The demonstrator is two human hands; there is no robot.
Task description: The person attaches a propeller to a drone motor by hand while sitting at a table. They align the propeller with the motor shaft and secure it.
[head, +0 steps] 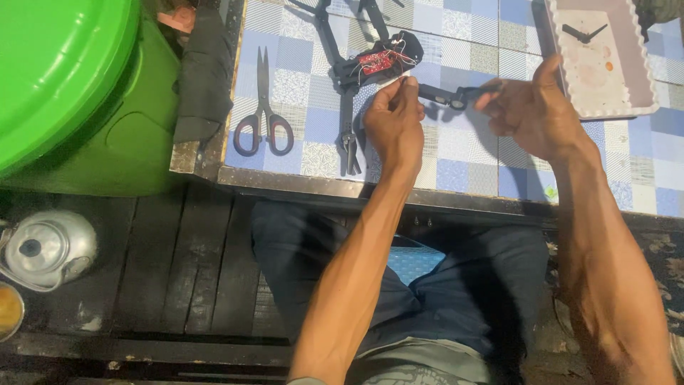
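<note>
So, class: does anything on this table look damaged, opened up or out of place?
Yes. The black folding-arm device lies opened on the checked tablecloth, its red circuit board and loose wires bare. One arm piece sits detached between the left hand and right hand.

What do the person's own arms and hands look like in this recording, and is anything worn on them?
Both arms are bare from above the elbow down: no sleeves, gloves, watch or bands show. The left hand and right hand are bare too, with no rings that I can make out. The forearms are lean, with sinews showing on the right one. Dark blue trousers cover the lap below them.
</note>
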